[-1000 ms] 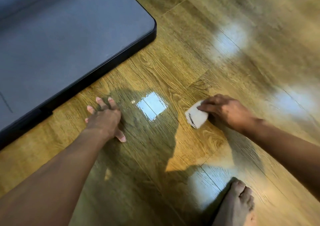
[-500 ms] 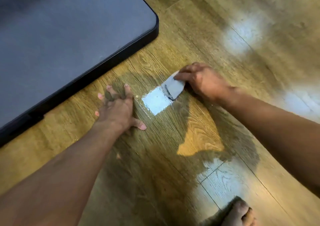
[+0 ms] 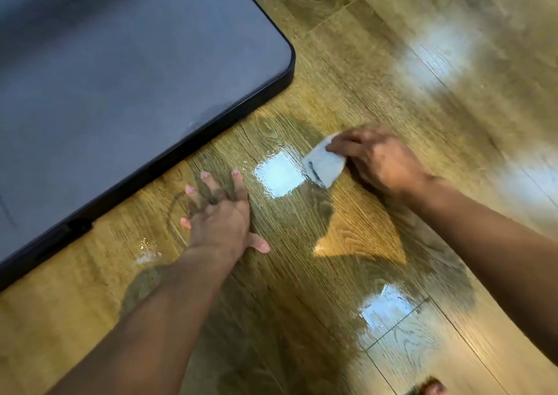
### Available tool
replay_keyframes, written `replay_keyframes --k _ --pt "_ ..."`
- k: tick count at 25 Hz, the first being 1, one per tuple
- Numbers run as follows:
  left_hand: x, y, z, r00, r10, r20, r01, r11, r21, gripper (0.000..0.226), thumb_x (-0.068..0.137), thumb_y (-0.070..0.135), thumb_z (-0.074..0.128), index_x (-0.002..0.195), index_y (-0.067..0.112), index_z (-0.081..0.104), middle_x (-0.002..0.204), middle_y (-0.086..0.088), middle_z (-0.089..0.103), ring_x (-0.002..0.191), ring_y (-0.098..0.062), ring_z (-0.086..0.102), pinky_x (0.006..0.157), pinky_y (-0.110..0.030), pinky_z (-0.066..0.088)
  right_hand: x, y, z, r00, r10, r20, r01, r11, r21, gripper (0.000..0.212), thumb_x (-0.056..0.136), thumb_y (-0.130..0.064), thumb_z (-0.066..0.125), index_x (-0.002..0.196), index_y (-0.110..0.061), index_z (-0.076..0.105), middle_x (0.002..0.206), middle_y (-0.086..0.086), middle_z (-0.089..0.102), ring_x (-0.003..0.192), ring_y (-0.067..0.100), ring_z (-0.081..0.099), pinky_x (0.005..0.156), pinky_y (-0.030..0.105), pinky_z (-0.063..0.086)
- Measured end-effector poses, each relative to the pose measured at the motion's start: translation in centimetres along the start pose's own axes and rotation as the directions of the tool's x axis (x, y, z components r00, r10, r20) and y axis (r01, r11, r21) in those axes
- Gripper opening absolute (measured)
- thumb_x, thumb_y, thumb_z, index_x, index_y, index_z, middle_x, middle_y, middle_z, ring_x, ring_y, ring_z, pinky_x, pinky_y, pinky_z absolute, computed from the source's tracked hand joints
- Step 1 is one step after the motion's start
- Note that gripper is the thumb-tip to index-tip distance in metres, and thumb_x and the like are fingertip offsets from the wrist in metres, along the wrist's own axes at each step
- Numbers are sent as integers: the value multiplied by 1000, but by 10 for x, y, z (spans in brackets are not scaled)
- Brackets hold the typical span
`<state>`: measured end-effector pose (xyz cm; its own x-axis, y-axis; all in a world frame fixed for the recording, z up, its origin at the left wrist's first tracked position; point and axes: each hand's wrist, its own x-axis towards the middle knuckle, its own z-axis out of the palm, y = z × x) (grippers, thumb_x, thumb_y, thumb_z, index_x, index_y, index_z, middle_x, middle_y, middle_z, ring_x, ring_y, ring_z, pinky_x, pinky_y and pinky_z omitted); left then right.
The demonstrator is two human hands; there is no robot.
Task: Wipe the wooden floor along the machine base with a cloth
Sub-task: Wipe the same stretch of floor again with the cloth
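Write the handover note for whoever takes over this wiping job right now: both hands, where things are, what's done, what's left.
Left hand: flat on the wooden floor, fingers spread, bracing, holds nothing.
Right hand: grips the cloth, held against the floor a little out from the machine base, near its rounded corner.
Done: cannot tell how much is wiped; the boards only show light glare.
Left: the strip along the base's black edge, including a whitish smear beside the left forearm.
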<state>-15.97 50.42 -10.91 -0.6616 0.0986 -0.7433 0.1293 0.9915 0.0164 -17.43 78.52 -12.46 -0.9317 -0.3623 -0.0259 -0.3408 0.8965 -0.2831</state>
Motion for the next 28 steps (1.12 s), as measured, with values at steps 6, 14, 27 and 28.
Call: replay_keyframes --k 6,14,27,28 --pt "-1 -1 -1 1000 -12 -3 12 999 -33 147 51 67 74 142 24 -32 147 -30 -31 135 -57 -15 104 -67 25 119 -9 8 996 92 18 -92 996 -11 41 91 -12 54 129 -27 55 137 6 52 121 28 51 102 40 42" --pt "1 0 -3 1000 -13 0 13 1000 -22 148 51 65 77 142 23 -33 146 -31 -31 135 -57 -16 103 -69 26 -91 -4 0 992 125 -10 -125 992 -5 37 83 -5 66 119 -14 64 119 12 64 106 32 60 91 41 45" --pt "-9 3 -8 999 -3 -36 1 999 -41 148 49 59 82 147 25 -24 149 -28 -27 137 -54 -15 107 -68 20 -204 -43 -14 955 286 75 -285 958 -12 47 70 -6 80 115 -9 66 113 16 64 95 38 62 78 48 52" --pt "-10 3 -9 999 -7 -35 5 999 -46 148 49 58 82 147 25 -24 150 -27 -27 137 -53 -15 107 -68 19 -212 -46 -18 942 301 145 -300 953 -29 47 73 -7 78 117 -10 64 116 16 63 98 37 61 80 48 52"
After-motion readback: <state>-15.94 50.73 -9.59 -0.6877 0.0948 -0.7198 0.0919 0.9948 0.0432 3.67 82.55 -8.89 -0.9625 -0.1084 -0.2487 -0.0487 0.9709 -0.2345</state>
